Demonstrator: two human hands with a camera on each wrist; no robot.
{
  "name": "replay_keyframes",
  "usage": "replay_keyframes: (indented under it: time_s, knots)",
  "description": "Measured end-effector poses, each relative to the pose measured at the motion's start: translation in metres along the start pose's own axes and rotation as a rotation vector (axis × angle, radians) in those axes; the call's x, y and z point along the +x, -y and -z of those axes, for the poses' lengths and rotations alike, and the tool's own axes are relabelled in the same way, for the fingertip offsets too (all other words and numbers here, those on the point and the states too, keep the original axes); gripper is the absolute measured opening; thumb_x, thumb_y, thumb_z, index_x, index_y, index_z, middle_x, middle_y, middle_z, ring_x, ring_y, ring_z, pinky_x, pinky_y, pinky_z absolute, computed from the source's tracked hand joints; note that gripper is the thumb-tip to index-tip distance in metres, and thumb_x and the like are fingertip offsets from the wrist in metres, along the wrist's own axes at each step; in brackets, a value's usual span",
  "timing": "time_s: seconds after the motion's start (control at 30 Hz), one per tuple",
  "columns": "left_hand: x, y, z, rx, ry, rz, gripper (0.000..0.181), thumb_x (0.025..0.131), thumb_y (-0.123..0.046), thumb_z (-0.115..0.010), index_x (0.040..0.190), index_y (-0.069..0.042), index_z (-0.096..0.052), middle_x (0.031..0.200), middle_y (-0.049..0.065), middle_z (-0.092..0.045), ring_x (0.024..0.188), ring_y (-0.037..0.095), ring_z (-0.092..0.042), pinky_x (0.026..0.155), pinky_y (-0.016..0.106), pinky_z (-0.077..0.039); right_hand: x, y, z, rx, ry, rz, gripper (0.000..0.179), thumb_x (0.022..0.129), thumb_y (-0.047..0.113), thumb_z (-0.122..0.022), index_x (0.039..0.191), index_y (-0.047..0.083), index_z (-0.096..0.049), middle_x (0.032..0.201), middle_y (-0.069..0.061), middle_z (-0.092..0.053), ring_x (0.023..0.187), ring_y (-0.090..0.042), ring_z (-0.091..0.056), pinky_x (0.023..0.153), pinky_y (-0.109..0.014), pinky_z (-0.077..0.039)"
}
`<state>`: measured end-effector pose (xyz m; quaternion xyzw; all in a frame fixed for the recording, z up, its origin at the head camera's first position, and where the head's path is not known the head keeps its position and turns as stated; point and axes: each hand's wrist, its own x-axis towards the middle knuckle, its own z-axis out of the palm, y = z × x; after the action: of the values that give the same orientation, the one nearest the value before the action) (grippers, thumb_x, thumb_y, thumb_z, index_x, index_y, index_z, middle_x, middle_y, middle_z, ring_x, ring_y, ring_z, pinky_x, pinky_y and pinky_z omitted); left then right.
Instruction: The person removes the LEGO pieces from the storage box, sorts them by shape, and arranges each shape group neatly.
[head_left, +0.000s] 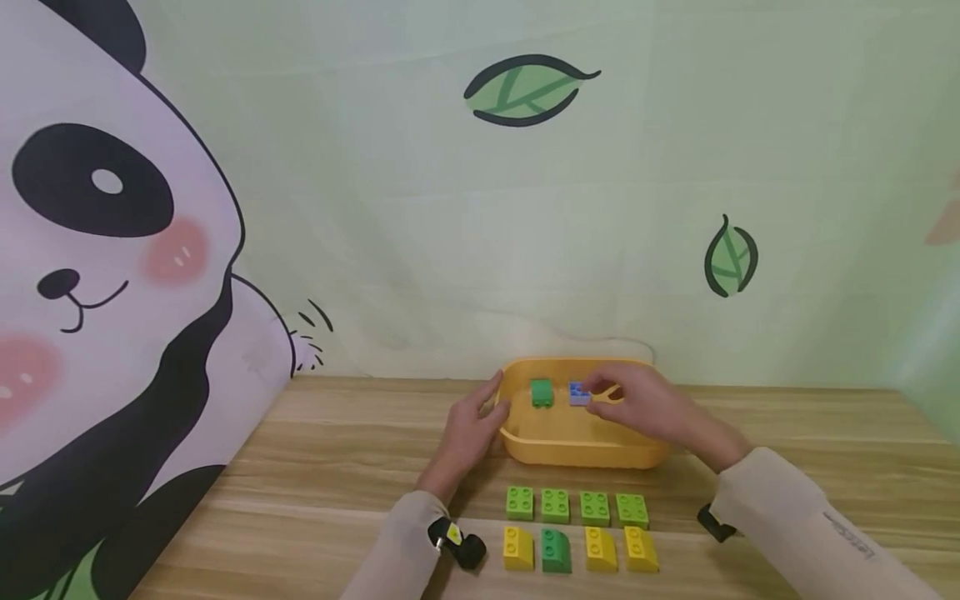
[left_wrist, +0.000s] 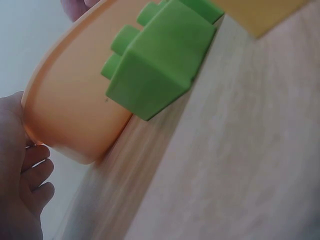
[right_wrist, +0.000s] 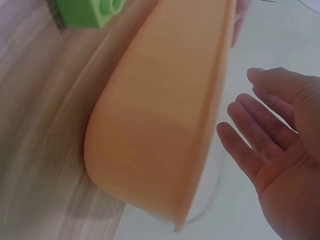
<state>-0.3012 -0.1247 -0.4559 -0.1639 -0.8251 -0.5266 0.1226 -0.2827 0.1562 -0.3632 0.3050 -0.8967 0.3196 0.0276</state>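
A yellow plastic tray (head_left: 585,454) stands on the table against the backdrop. Inside it lie a green toy brick (head_left: 542,393) and, to its right, a blue toy brick (head_left: 579,394). My left hand (head_left: 468,429) holds the tray's left rim, with the thumb at the edge; some of its fingers (left_wrist: 37,175) curl beside the wall in the left wrist view. Over the tray's right side, my right hand (head_left: 645,404) has its thumb and forefinger apart, close to the blue brick. No brick shows between the fingers (right_wrist: 245,150) in the right wrist view.
Before the tray, light green square bricks (head_left: 555,505) stand in a row. Nearer still is a row of sloped bricks: several yellow ones (head_left: 517,548) and one dark green (head_left: 555,550). Behind the wooden table (head_left: 337,467) hangs a backdrop (head_left: 420,208) with a panda and leaves.
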Motion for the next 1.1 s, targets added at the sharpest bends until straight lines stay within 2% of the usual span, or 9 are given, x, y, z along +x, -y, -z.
replay_keyframes:
  time_s: [0.23, 0.6, 0.73, 0.9, 1.1]
  knots:
    - [0.000, 0.000, 0.000, -0.008, 0.005, -0.007, 0.054, 0.106, -0.019, -0.060, 0.156, -0.001, -0.050, 0.159, 0.013, -0.050, 0.148, 0.031, -0.044, 0.123, 0.048, -0.033, 0.018, -0.011, -0.011, -0.074, 0.028, 0.009, 0.021, 0.098, 0.005, -0.075, 0.117, -0.002, -0.073, 0.115, -0.016, -0.074, 0.110, -0.038, -0.069, 0.098, -0.056, -0.058]
    - [0.000, 0.001, 0.000, 0.007, 0.005, -0.011, 0.054, 0.106, -0.018, -0.060, 0.156, 0.001, -0.050, 0.158, 0.014, -0.050, 0.148, 0.032, -0.044, 0.124, 0.047, -0.033, 0.039, -0.015, -0.021, -0.074, 0.119, -0.014, 0.028, 0.103, 0.005, -0.066, 0.130, -0.002, -0.070, 0.130, -0.018, -0.071, 0.121, -0.038, -0.066, 0.106, -0.055, -0.053]
    - [0.000, 0.001, 0.001, 0.000, 0.009, -0.014, 0.053, 0.107, -0.017, -0.059, 0.156, 0.000, -0.049, 0.159, 0.014, -0.050, 0.148, 0.033, -0.045, 0.123, 0.049, -0.035, 0.048, -0.016, -0.025, -0.104, 0.129, 0.016, 0.031, 0.100, -0.002, -0.065, 0.130, -0.004, -0.069, 0.132, -0.019, -0.070, 0.124, -0.039, -0.064, 0.108, -0.056, -0.051]
    - [0.000, 0.000, 0.001, 0.000, 0.009, -0.010, 0.053, 0.106, -0.017, -0.059, 0.156, -0.001, -0.050, 0.158, 0.014, -0.051, 0.147, 0.034, -0.045, 0.122, 0.049, -0.035, 0.059, -0.017, -0.029, -0.162, 0.150, 0.094, 0.033, 0.094, -0.007, -0.065, 0.127, -0.008, -0.069, 0.129, -0.021, -0.069, 0.126, -0.042, -0.062, 0.109, -0.056, -0.050]
    - [0.000, -0.001, 0.001, 0.008, 0.017, -0.007, 0.054, 0.106, -0.018, -0.059, 0.156, -0.001, -0.049, 0.158, 0.014, -0.050, 0.148, 0.033, -0.045, 0.123, 0.048, -0.035, 0.068, -0.019, -0.036, -0.193, 0.182, 0.084, 0.034, 0.094, -0.010, -0.068, 0.128, -0.007, -0.069, 0.130, -0.020, -0.069, 0.127, -0.040, -0.062, 0.111, -0.054, -0.049]
